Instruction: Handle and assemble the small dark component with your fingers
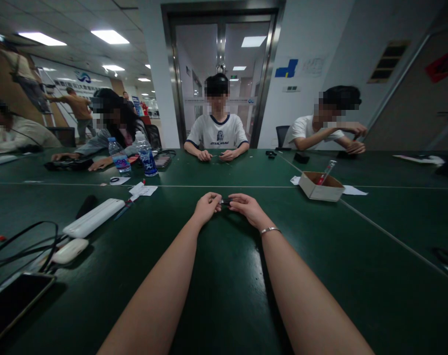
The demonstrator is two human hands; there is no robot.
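Observation:
Both of my hands meet over the green table point(224, 276), straight in front of me. Between them is a small black object with a shiny, pale end point(225, 202), too small and too covered for me to tell its kind. My left hand point(208, 207) pinches the pale end between thumb and fingers. On the black end, the fingers of my right hand point(249, 208) are closed, with a metal bracelet point(270, 230) round that wrist. Fingers hide most of the object's two ends.
Left lie a phone point(17, 301), black cables, a white power strip point(94, 218) and papers point(144, 190). Two bottles point(147, 155) stand beyond. A cardboard box point(322, 190) holding a red tool is at the right. Several people sit around the table; one person point(218, 130) faces me.

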